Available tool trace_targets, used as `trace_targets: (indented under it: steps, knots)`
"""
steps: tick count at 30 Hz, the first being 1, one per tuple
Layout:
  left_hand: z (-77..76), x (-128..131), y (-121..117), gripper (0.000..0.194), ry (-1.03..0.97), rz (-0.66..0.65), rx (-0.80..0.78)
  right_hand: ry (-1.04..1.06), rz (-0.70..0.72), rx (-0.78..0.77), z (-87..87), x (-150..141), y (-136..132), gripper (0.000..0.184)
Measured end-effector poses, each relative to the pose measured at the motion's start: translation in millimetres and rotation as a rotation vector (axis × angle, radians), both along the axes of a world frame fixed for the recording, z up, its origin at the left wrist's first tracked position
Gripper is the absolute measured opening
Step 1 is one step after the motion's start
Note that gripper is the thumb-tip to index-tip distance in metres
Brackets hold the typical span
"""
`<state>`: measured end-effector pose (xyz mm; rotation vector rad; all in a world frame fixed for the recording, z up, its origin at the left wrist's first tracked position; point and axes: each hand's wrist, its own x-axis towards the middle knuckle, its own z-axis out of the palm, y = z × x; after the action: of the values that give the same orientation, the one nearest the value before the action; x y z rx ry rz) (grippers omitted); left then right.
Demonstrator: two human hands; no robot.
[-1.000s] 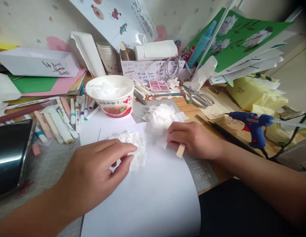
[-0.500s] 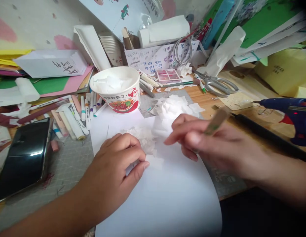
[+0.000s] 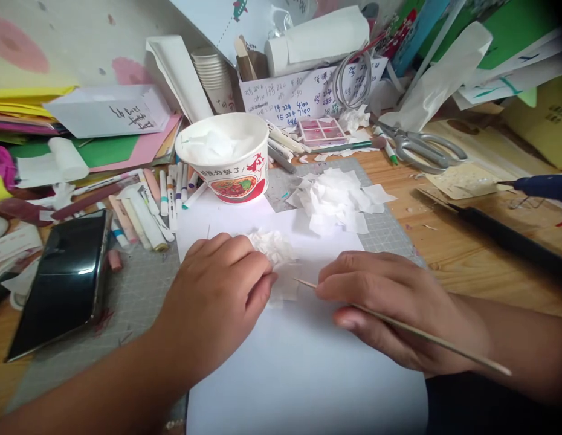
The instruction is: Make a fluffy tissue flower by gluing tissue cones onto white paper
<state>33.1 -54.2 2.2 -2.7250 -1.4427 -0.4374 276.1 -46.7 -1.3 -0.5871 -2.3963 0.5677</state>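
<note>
My left hand [image 3: 217,290] rests on a large white sheet [image 3: 308,380], its fingers curled in and the thumb against the index finger. What they pinch, if anything, is hidden. Just beyond those fingers sits a ruffled bunch of white tissue paper [image 3: 274,246]. A thin translucent paper square [image 3: 285,289] lies flat beside the fingertips. My right hand [image 3: 399,302] is closed on a slim wooden stick [image 3: 437,344], seen edge-on, its pointed-looking end above the square. Behind stands a loose pile of white paper squares [image 3: 333,199]. A paper bowl [image 3: 235,178] contains something white.
Markers [image 3: 140,211] and a black phone [image 3: 58,278] lie at left on a grey cutting mat [image 3: 140,308]. Scissors [image 3: 419,148], a black pen-like tool [image 3: 512,238] and a blue glue gun [image 3: 544,187] are at right. A written-on white box [image 3: 281,109] stands behind.
My right hand has come down toward the paper square, and the stick has turned from flat-side view to edge-on. My left hand stays by the bunch. The whole view has shifted slightly.
</note>
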Motion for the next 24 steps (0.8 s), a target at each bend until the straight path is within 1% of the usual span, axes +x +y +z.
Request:
trace_targets:
  steps: [4,8,12,14,16,20,24]
  knots:
    - [-1.8,1.2,1.6,0.023,-0.01,0.0,0.009,-0.099,-0.031,0.112,-3.9,-2.2,1.6,0.017]
    - [-1.1,1.1,1.9,0.02,-0.032,-0.004,0.008,-0.189,-0.042,0.146,-4.7,-2.4,2.0,0.023]
    - [0.6,-0.4,1.4,0.02,-0.065,-0.02,0.026,-0.168,-0.07,0.204,-11.0,-3.5,0.0,0.026]
    - [1.0,-0.7,0.9,0.021,-0.085,-0.032,0.015,-0.141,-0.094,0.21,-13.5,-4.7,-0.4,0.027]
    - [1.2,-0.3,0.0,0.019,-0.103,-0.045,-0.005,-0.123,-0.095,0.145,-13.1,-6.2,1.2,0.026]
    - [2.3,1.4,-4.1,0.022,-0.087,-0.088,-0.003,-0.037,-0.078,-0.062,-6.5,-10.7,10.3,0.021]
    - [2.7,2.1,-6.9,0.023,-0.055,-0.129,0.021,0.076,-0.135,-0.226,-1.7,-14.9,19.8,0.013]
